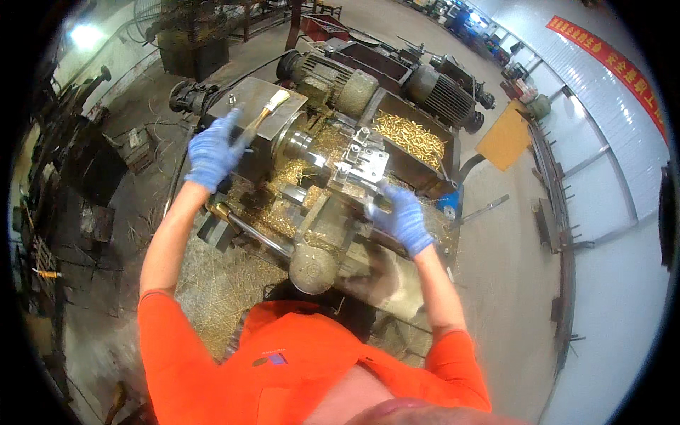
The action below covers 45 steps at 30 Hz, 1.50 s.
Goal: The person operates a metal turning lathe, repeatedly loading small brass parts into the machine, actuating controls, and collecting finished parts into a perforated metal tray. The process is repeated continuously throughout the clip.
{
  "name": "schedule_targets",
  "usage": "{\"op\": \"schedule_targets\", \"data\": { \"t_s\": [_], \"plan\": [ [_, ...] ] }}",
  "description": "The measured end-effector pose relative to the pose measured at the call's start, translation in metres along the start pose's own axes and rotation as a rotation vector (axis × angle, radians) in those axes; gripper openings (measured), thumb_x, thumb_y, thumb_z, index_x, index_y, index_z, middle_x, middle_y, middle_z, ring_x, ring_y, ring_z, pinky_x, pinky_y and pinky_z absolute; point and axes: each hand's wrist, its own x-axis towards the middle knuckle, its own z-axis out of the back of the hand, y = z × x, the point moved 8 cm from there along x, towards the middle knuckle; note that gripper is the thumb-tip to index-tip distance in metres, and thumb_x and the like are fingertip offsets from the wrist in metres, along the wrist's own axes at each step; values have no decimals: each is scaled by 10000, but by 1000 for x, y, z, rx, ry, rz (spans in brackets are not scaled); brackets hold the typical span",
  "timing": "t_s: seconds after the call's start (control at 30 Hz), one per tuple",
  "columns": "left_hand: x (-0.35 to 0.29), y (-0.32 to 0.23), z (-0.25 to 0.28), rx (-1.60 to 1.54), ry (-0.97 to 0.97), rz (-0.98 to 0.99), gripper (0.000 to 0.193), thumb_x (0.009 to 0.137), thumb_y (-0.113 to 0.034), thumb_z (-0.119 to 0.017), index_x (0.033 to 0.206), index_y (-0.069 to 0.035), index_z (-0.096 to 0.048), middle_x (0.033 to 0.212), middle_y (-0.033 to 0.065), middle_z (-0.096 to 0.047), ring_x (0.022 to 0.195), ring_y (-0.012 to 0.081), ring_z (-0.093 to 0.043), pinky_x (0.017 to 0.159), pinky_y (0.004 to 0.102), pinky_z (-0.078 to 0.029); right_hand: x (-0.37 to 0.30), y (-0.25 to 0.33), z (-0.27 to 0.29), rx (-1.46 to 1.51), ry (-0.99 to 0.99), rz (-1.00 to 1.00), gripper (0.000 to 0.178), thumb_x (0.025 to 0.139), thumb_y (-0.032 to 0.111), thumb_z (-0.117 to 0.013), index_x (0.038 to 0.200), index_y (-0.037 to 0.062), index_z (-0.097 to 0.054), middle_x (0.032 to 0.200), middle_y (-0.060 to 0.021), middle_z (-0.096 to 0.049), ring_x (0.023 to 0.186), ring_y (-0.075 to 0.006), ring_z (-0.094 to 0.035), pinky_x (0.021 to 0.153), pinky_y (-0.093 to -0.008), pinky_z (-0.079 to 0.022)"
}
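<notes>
On one machine (329, 219), cannot tell grip of right hand (406, 219), nor left hand (211, 154) beside one brush (271, 106) near one box (251, 94) edge.

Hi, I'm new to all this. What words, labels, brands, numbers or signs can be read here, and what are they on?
Red banner, on the pale wall: large yellow characters, wording not copied here.
Orange shirt: a small emblem on the chest; any lettering by it is too small to read.
Machine: no readable text.
</notes>
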Motion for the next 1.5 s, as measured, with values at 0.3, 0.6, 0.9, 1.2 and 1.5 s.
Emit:
{"op": "schedule_targets", "data": {
  "t_s": [0.3, 0.6, 0.9, 1.2, 1.5],
  "plan": [
    [-17, -66, -37, -420, -86, -217, 256, 856, -258, -539, 1027, -92, -632, 752, 168, -627, 626, 317, -611, 555, 391, -479, -85, -38, -4, 187, -32, -119, 453, 708, 340, -705, 1020, 26, -610, 891, -158, -626, 805, -290, -585, 733, -372, -467],
    [-10, -143, -120, -116, 282, -361, 243, 827, -313, -527, 876, -100, -633, 673, 167, -603, 601, 346, -577, 574, 458, -451, -111, -60, -1, 309, -105, -183, 388, 720, 317, -718, 942, 7, -641, 839, -165, -636, 785, -300, -617, 720, -361, -485],
    [36, -170, -110, -160, 265, -447, 220, 830, -297, -515, 777, -97, -588, 649, 163, -583, 618, 367, -570, 569, 455, -449, -139, -87, -3, 437, -194, -255, 354, 721, 269, -725, 925, -10, -646, 816, -158, -648, 761, -259, -631, 711, -329, -489],
    [46, -164, -142, -28, 353, -401, 213, 810, -277, -522, 762, -92, -615, 723, 179, -607, 708, 376, -585, 655, 471, -463, -175, -95, 1, 322, -135, -382, 352, 725, 269, -720, 948, 6, -652, 880, -160, -656, 818, -251, -639, 754, -320, -485],
    [70, -154, -140, -105, 228, -349, 205, 808, -284, -524, 808, -104, -621, 736, 177, -607, 710, 367, -586, 640, 462, -465, -189, -93, 12, 377, -169, -452, 352, 730, 277, -724, 936, 0, -655, 848, -131, -666, 767, -206, -635, 726, -311, -483]
  ]
}}
